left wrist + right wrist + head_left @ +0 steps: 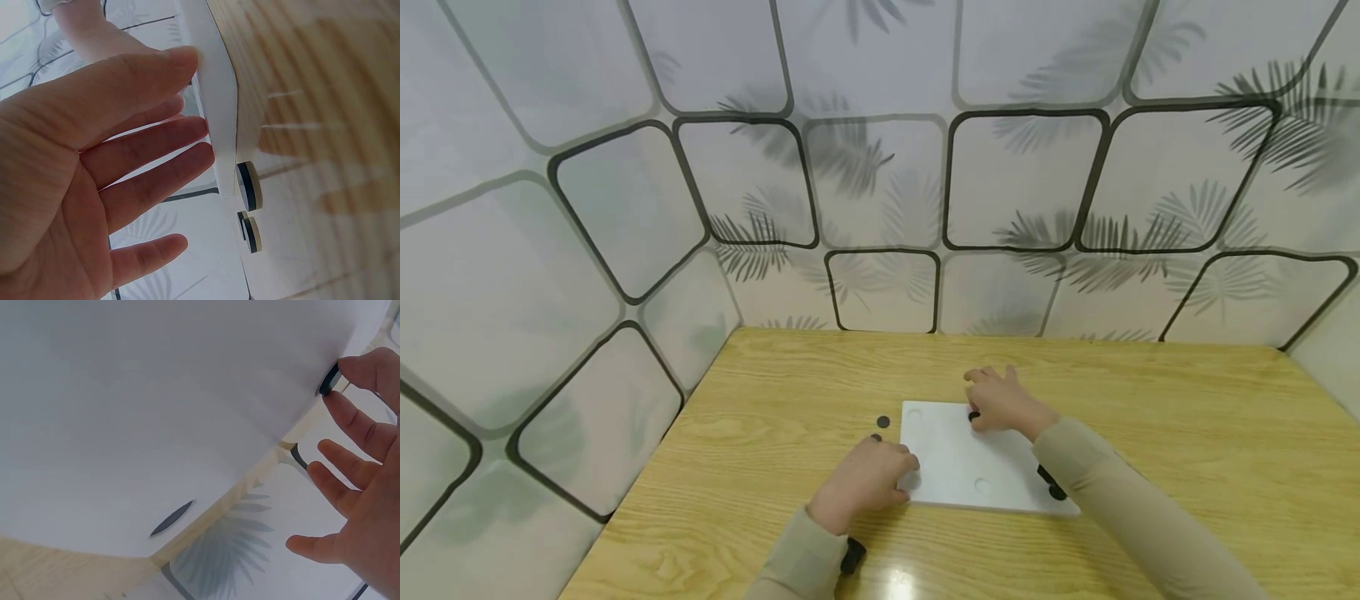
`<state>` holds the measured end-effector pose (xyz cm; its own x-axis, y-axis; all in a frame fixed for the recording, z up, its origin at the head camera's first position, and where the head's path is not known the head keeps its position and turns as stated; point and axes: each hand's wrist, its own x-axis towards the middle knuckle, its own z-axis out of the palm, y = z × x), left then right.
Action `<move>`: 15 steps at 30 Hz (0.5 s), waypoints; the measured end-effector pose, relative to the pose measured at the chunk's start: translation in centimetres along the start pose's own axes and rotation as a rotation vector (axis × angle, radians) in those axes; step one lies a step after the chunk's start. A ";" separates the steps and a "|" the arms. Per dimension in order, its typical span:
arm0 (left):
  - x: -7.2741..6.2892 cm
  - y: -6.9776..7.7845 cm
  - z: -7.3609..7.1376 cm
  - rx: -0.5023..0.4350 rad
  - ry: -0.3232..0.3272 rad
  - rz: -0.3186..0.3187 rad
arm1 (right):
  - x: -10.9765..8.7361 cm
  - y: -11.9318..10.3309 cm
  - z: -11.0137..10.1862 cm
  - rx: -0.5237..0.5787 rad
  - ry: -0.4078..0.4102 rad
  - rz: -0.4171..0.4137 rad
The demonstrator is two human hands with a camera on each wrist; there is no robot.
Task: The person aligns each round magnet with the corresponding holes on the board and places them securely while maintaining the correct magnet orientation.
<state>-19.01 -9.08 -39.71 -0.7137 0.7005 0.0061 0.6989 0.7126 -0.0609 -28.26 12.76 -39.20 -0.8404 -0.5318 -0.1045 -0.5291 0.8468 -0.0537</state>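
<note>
A white rectangular board with shallow round recesses lies on the table. At its far edge my right hand pinches a small black disc between thumb and index finger, close over the board; the other fingers are spread. Another dark disc shows on the board near its edge in the right wrist view. My left hand is at the board's left edge, its thumb and fairly straight fingertips touching the board's side. Loose black discs lie on the table just left of the board, one partly behind the left hand.
The wood-grain table runs back to a patterned wall covering with leaf prints and dark outlines. Another patterned side rises along the table's left edge. My right forearm crosses over the board's right part and hides some of it.
</note>
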 end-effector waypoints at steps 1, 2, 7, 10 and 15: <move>0.0 0.0 0.0 0.002 0.000 -0.001 | 0.1 0.0 0.0 0.002 -0.004 0.001; 0.0 0.0 0.0 0.001 0.001 -0.001 | 0.1 0.0 0.0 0.005 -0.010 0.001; -0.1 0.1 -0.1 0.004 0.005 -0.001 | 0.2 0.0 -0.1 0.021 -0.041 0.003; -0.1 0.1 -0.1 0.000 -0.001 -0.003 | 0.3 -0.1 -0.2 0.016 -0.054 0.013; -0.1 0.2 -0.2 -0.012 -0.014 -0.016 | 0.4 -0.1 -0.2 -0.001 -0.053 0.020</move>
<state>-18.85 -9.01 -39.55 -0.7250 0.6887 -0.0070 0.6882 0.7239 -0.0491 -28.56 12.46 -39.07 -0.8433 -0.5136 -0.1584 -0.5126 0.8572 -0.0503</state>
